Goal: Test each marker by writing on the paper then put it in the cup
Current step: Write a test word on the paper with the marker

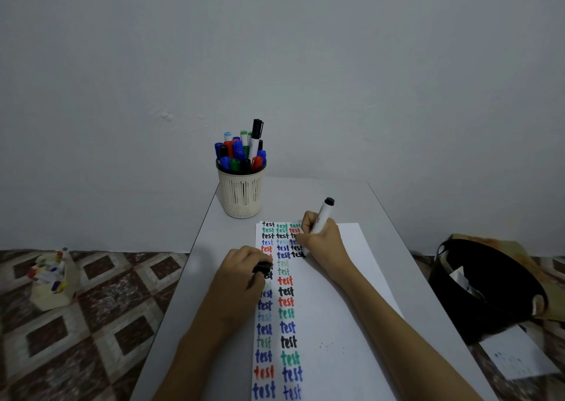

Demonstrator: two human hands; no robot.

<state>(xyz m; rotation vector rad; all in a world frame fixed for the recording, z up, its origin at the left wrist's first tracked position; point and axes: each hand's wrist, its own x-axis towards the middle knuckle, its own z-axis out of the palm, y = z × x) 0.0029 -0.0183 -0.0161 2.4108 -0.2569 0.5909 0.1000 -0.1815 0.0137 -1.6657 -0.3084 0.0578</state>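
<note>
A white sheet of paper [330, 309] lies on the grey table [397, 247], covered in columns of the word "test" in black, green, red and blue. My right hand [324, 241] grips a white marker with a black end [324, 212], its tip down on the paper at the third column. My left hand [241, 275] rests on the paper's left edge and holds the black cap [262, 267]. A cream slotted cup [241, 194] stands at the table's far left, packed with several capped markers [241, 149].
On the patterned floor to the left sits a cream box with more markers [52, 278]. A black bin with scraps [486, 287] and a loose sheet [516, 358] lie on the floor to the right. A plain wall rises behind the table.
</note>
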